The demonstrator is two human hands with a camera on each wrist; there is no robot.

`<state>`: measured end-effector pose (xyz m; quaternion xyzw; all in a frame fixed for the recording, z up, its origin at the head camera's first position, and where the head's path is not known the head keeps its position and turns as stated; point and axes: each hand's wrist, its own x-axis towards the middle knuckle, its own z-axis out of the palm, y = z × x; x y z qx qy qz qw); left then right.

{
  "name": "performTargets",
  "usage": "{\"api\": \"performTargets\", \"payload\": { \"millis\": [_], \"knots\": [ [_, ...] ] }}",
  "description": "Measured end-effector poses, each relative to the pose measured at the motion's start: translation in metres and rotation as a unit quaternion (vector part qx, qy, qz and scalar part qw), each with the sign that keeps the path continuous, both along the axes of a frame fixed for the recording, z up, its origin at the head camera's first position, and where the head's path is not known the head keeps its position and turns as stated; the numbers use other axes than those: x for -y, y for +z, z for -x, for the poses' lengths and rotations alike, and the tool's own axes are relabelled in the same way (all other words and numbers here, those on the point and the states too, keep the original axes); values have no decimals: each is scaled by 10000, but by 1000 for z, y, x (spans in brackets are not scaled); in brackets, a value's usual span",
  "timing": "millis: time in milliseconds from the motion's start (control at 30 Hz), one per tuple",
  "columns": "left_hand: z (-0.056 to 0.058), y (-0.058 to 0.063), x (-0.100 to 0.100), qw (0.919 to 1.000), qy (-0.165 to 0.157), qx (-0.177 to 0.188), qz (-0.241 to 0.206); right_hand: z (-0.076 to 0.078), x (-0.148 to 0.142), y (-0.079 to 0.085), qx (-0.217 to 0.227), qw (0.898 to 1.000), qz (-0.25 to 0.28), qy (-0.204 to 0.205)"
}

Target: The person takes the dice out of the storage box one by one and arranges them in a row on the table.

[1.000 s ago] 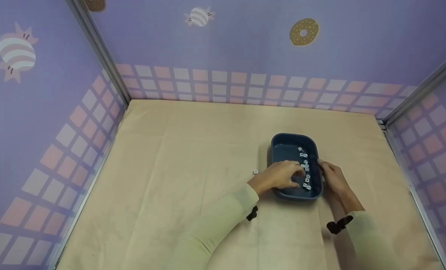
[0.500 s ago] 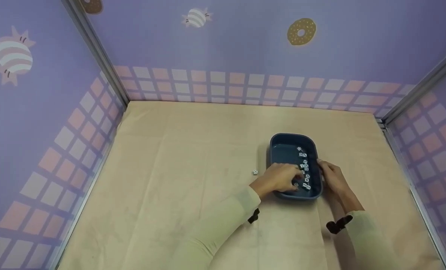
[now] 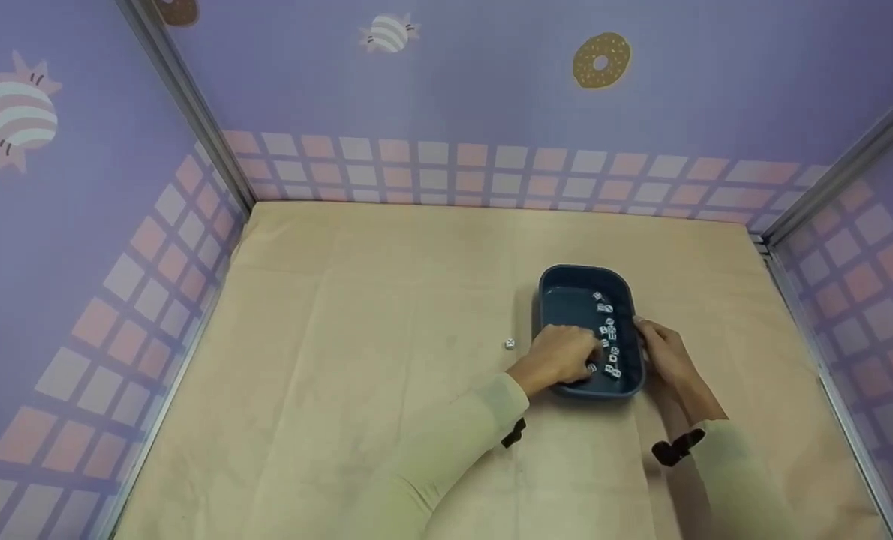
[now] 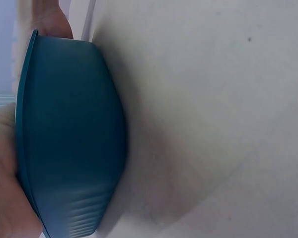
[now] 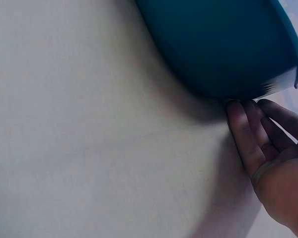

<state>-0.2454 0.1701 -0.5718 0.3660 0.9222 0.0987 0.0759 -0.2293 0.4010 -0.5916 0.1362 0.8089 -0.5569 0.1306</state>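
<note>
A dark blue plastic bin (image 3: 566, 300) with rounded corners holds several small white dice (image 3: 612, 351), mostly along its right side. My left hand (image 3: 563, 354) reaches over the bin's left wall, fingers bent down inside. One die (image 3: 591, 367) shows right by its thumb; I cannot tell whether the fingers pinch it. The left wrist view shows the left hand (image 4: 10, 183) over the rim, its fingertips hidden behind the wall. My right hand (image 3: 668, 352) holds the bin's right side, thumb at the rim and fingers (image 5: 246, 131) against the outer wall.
A single die (image 3: 509, 343) lies on the beige cloth (image 3: 386, 315) left of the bin. Purple patterned panels (image 3: 446, 82) enclose the table at the back and both sides, with grey metal posts (image 3: 199, 112) at the corners.
My left fingers have drawn closer together and bent down inside the bin, and a die has come into view by the thumb. The right hand keeps its hold on the bin.
</note>
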Motion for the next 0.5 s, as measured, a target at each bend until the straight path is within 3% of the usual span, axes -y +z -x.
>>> {"api": "performTargets", "payload": {
  "millis": [167,500],
  "knots": [
    [-2,-1,-1,9999,-89,-97,68,1,-3,-9,-101,9999,11,-89],
    [-1,-1,1,9999,-112,-67,-6,1,1,-8,-192,9998,-8,-39]
  ]
}}
